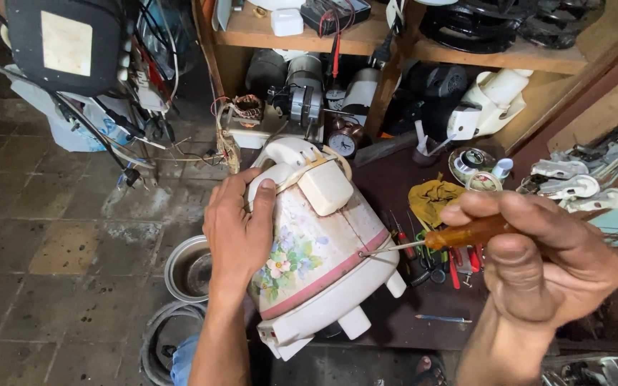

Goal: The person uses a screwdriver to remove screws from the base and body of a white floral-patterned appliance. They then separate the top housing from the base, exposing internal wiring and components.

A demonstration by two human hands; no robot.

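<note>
Cooker (323,264) tilted on its side over the bench (395,193), your left hand (237,229) clasping its lid end; right hand (545,264) clenches screwdriver (459,234), shaft horizontal, tip touching the pink band, right of your left fingers.

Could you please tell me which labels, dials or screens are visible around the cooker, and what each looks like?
Pale square label: top left, on a black box.
Small round clock: behind the floral rice cooker, white face, dark copper rim.
Dark meter: upper shelf, rectangular, red lead hanging.
No packages are distinguishable.
</note>
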